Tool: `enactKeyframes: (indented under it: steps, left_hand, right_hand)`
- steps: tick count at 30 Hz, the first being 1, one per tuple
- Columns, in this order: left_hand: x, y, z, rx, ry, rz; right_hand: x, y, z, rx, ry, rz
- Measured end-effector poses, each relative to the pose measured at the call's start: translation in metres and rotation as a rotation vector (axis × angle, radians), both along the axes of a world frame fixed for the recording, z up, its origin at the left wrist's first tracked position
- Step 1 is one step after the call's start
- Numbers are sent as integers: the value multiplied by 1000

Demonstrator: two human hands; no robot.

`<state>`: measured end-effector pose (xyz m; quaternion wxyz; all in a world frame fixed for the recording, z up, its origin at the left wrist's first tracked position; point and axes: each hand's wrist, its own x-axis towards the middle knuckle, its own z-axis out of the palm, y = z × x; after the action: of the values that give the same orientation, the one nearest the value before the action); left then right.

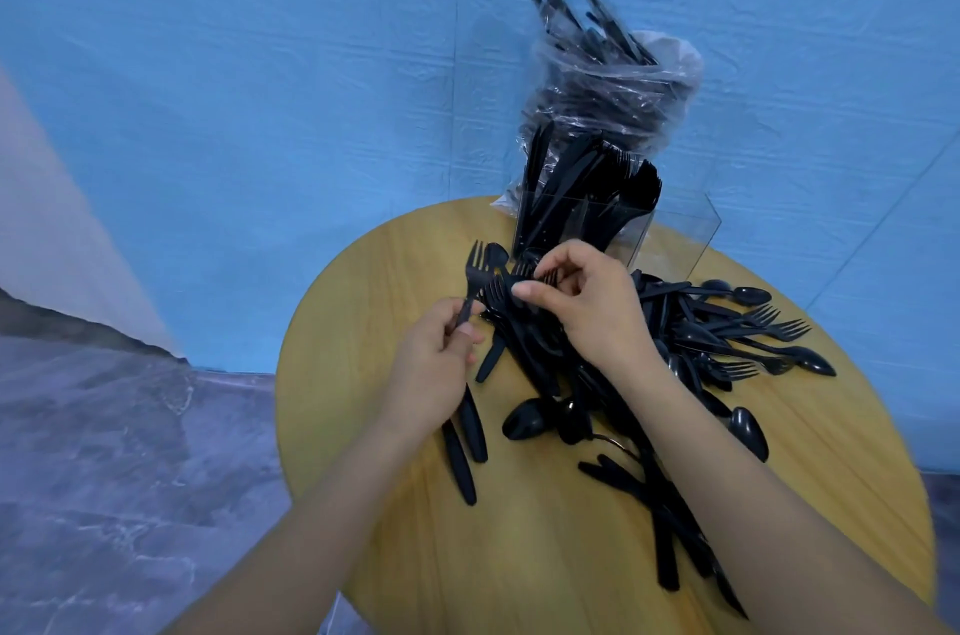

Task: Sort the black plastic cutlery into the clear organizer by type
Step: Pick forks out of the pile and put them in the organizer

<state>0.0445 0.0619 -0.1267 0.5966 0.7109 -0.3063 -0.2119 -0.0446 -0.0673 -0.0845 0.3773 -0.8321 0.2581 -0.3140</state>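
Observation:
A heap of black plastic forks, spoons and knives (717, 348) lies across the round wooden table (374, 312). My left hand (431, 364) grips a bundle of black forks (475, 271) by their handles, tines pointing away from me. My right hand (587, 302) pinches the head of another fork (540, 281) just beside that bundle, above the heap. The clear organizer (670, 234) stands at the table's far edge. Its left compartments hold upright black cutlery (587, 198), while its right compartment looks empty.
Behind the organizer a clear plastic bag (613, 89) full of black cutlery leans against the blue backdrop. Loose spoons (524, 419) and knives (670, 530) lie on the table close to me. A grey floor shows to the left of the table.

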Motion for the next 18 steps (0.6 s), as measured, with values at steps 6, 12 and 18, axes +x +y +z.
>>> enactKeyframes:
  steps: [6, 12, 18]
  left_hand:
    - [-27, -10, 6, -116, 84, -97]
    - [-39, -6, 11, -140, -13, -137]
    - [-43, -2, 11, -94, -68, -124]
  right_hand:
    - [-4, 7, 14, 72, -177, -8]
    - [-12, 4, 10, 71, -204, -113]
    - [-19, 0, 8, -42, -122, -225]
